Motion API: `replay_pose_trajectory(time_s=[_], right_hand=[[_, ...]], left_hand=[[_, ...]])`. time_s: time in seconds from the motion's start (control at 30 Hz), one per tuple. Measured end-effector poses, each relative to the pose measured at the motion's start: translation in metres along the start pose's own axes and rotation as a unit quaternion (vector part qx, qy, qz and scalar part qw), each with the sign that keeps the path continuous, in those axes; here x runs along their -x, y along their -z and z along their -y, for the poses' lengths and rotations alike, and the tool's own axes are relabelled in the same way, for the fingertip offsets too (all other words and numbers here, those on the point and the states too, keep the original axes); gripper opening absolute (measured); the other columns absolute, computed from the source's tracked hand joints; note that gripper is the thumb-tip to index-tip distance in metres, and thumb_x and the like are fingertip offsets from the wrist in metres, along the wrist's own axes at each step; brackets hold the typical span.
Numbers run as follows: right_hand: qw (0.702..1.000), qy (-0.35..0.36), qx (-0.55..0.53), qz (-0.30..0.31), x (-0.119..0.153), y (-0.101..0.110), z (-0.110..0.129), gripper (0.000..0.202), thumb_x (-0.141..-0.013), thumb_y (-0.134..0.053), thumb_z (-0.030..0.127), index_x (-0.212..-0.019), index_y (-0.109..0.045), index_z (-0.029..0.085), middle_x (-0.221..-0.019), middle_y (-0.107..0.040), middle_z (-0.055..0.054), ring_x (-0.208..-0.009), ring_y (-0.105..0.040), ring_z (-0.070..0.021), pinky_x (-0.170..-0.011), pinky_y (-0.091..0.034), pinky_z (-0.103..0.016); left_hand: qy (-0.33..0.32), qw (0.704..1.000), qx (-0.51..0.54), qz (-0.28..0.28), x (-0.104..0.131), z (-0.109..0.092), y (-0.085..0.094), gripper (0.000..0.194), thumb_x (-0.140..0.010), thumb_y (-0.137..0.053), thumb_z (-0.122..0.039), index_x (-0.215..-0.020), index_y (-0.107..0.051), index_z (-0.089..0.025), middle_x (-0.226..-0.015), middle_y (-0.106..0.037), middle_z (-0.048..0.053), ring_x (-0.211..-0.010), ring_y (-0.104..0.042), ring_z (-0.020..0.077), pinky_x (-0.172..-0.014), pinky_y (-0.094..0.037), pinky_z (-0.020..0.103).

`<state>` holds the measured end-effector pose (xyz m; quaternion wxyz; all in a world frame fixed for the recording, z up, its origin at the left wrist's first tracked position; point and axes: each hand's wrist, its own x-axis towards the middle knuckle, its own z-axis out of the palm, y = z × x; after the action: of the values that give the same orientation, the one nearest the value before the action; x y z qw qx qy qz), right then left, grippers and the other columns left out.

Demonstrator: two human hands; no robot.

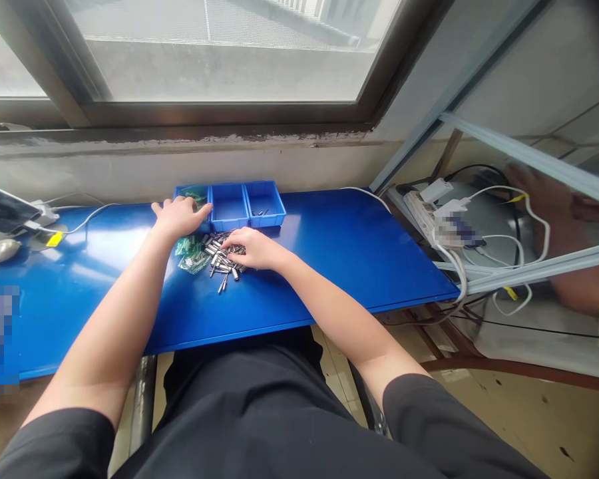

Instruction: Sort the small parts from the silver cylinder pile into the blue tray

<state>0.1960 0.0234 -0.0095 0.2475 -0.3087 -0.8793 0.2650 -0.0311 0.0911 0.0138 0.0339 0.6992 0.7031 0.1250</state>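
Metal parts (221, 261) at mixed angles on tabletop (329, 266), under my nearer right hand (257, 249) | right fingers curled, grip unclear | left hand (176, 217) spread at leftmost bin (203, 227)

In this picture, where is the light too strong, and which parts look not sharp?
Head view: glare whitens the blue table left of the left hand; the window is bright; the person at right looks smeared; pixel blocks cover two patches.
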Motion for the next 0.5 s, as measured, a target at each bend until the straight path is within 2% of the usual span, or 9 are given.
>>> replay_pose_trajectory(time_s=[0.13, 0.27, 0.37, 0.43, 0.5], right_hand=[[1.0, -0.003, -0.004, 0.0, 0.0, 0.0, 0.0, 0.022, -0.087, -0.07, 0.015, -0.109, -0.075, 0.018, -0.109, -0.073, -0.008, -0.109, -0.063, -0.0226, -0.098, -0.051, -0.04], [1.0, 0.004, -0.005, -0.011, -0.001, -0.001, -0.002, 0.022, -0.088, -0.069, 0.013, -0.108, -0.075, 0.018, -0.105, -0.073, -0.008, -0.105, -0.065, -0.0214, -0.096, -0.052, -0.039], [1.0, 0.004, -0.001, -0.016, -0.001, -0.003, -0.003, 0.021, -0.087, -0.068, 0.011, -0.106, -0.075, 0.018, -0.104, -0.072, -0.008, -0.103, -0.065, -0.0211, -0.095, -0.052, -0.038], [1.0, 0.0, 0.003, -0.013, -0.002, -0.004, -0.004, 0.02, -0.088, -0.068, 0.011, -0.105, -0.074, 0.018, -0.102, -0.072, -0.007, -0.102, -0.064, -0.0208, -0.093, -0.052, -0.037], [1.0, -0.002, 0.007, -0.013, -0.002, -0.004, -0.003, 0.015, -0.088, -0.066, 0.011, -0.101, -0.073, 0.017, -0.099, -0.071, -0.007, -0.099, -0.064, -0.0205, -0.09, -0.052, -0.036]], left_hand=[[-0.047, 0.997, 0.029, -0.052, 0.017, -0.005, 0.007, 0.049, -0.093, -0.043, -0.061, -0.104, -0.075, -0.025, -0.132, -0.066, 0.016, -0.126, -0.049, 0.0478, -0.106, -0.022, 0.074], [-0.075, 0.99, 0.039, -0.114, 0.047, -0.02, 0.025, 0.033, -0.094, -0.05, -0.048, -0.105, -0.073, -0.028, -0.134, -0.064, 0.012, -0.139, -0.036, 0.0457, -0.113, -0.012, 0.071], [-0.102, 0.983, 0.061, -0.138, 0.068, -0.032, 0.029, 0.03, -0.095, -0.049, -0.042, -0.107, -0.072, -0.025, -0.127, -0.067, 0.012, -0.134, -0.046, 0.0391, -0.114, -0.018, 0.064], [-0.167, 0.974, 0.088, -0.127, 0.078, -0.035, 0.023, 0.03, -0.096, -0.047, -0.04, -0.102, -0.071, -0.024, -0.113, -0.073, 0.01, -0.118, -0.059, 0.0313, -0.112, -0.029, 0.055], [-0.247, 0.958, 0.11, -0.098, 0.085, -0.035, 0.012, 0.031, -0.097, -0.045, -0.04, -0.09, -0.07, -0.023, -0.099, -0.075, 0.008, -0.106, -0.064, 0.0269, -0.108, -0.037, 0.048]])
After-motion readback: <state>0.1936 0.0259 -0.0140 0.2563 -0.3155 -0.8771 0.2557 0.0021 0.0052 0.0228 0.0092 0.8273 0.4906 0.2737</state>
